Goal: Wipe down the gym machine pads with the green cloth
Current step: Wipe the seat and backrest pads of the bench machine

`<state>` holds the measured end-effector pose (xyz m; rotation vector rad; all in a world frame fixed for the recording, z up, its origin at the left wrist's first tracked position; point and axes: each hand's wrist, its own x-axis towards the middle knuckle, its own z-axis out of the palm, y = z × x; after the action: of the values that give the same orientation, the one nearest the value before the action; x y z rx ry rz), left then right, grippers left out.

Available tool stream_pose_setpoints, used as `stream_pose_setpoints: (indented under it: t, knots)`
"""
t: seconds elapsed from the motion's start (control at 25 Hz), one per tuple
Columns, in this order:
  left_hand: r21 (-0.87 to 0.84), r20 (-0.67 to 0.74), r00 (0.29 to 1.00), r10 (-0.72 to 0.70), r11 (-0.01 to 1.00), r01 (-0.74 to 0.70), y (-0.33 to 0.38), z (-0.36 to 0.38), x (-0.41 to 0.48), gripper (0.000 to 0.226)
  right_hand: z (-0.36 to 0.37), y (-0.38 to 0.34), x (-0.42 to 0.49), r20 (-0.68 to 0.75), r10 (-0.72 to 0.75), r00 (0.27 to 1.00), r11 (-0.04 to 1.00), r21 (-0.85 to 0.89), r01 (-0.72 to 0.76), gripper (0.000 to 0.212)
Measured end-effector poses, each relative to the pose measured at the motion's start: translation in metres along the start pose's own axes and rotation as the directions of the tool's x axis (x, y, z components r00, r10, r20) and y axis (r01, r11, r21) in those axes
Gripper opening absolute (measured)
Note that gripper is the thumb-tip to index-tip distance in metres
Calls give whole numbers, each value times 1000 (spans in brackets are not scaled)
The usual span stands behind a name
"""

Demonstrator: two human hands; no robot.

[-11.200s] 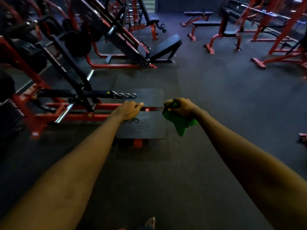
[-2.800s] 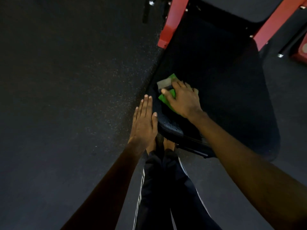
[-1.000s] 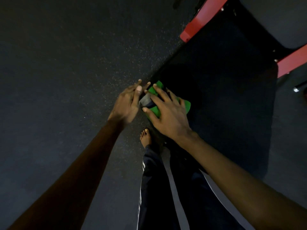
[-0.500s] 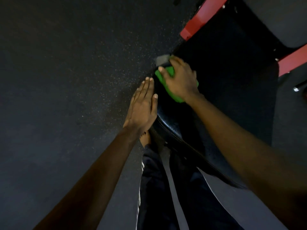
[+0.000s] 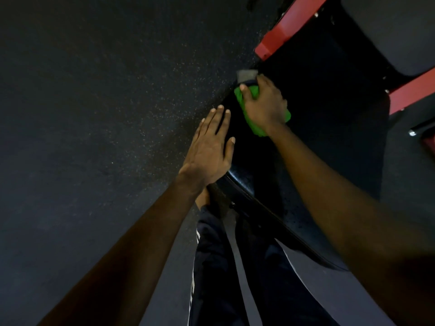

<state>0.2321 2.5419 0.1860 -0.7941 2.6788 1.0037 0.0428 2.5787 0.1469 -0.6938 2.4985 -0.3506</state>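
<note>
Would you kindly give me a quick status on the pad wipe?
Right hand grips cloth, pressed on pad. Left hand open, flat at pad edge. Nothing seen blocking the wipe.

Left of the glossy black vinyl pad, the speckled dark rubber floor lies open. At the pad's far end, red steel frame bars stand in the way.

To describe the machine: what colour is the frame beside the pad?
Red. The frame shows best in the head view, beside the black pad.
</note>
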Motion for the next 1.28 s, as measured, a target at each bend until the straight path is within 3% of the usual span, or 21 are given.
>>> stream_pose_setpoints:
  t: [0.12,0.36,0.48,0.72,0.88,1.04,1.2,1.28]
  knots:
    - [9,2,1000,4,1000,-4,0,0,1,64,-2,0,13,17,21,1000,1000,2,-22,63]
    - [1,-19,1000,14,1000,-14,-1,1,0,66,-14,42,-111,42,-162,986,987,-5,162,59]
    - [6,-26,1000,15,1000,-15,-1,0,1,67,-6,32,-67,-64,-95,993,995,-24,94,56]
    - [58,-3,1000,4,998,-4,-3,1,2,66,-2,22,21,-76,62,995,997,40,-59,53]
    - [-50,-28,998,-49,998,47,5,2,3,66,-17,44,-75,2,-85,996,993,76,85,56]
    - [-76,-85,987,-134,989,127,17,8,5,64,-27,67,-171,58,-93,994,995,24,92,57]
    - [17,-73,990,-121,992,123,19,7,5,64,-11,47,-102,-61,-14,998,1000,26,16,55]
    - [85,-66,991,-119,988,125,22,5,5,63,-6,41,-52,-55,38,998,998,49,-35,55]
